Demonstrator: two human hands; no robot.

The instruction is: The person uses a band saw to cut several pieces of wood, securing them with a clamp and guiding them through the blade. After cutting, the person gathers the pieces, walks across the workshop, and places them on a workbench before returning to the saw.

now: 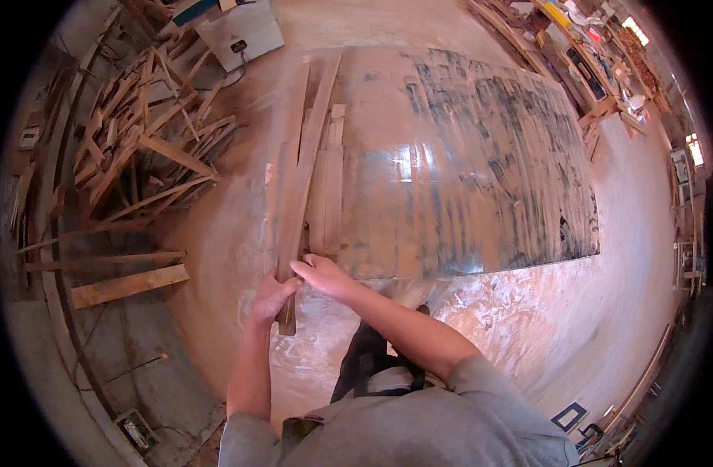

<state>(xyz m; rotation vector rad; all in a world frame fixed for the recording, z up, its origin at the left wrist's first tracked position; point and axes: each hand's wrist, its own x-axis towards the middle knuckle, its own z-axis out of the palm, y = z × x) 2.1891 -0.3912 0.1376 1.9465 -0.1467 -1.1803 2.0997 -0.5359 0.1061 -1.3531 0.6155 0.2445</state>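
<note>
Left hand (275,297) is wrapped around the long board (297,198) by its near end; the right's (323,275) at its edge, can't tell if gripping. Board runs along the panel's left side (380,210), so lopsided pulling could swing it into the shorter planks (334,187).

Matt bare planks (308,167) on a glossy, dust-filmed table (488,179).
At centre left the long planks look like unvarnished wood, dull and fairly smooth along their faces; the table's dark, shiny surface mirrors a bright patch near its middle, under brown powdery streaks. The scrap wood (177,154) at upper left is rough, splintery and dull. At right the floor (636,226) looks dusty and matt. The grey shirt (403,432) at the bottom is soft, matt cloth.
</note>
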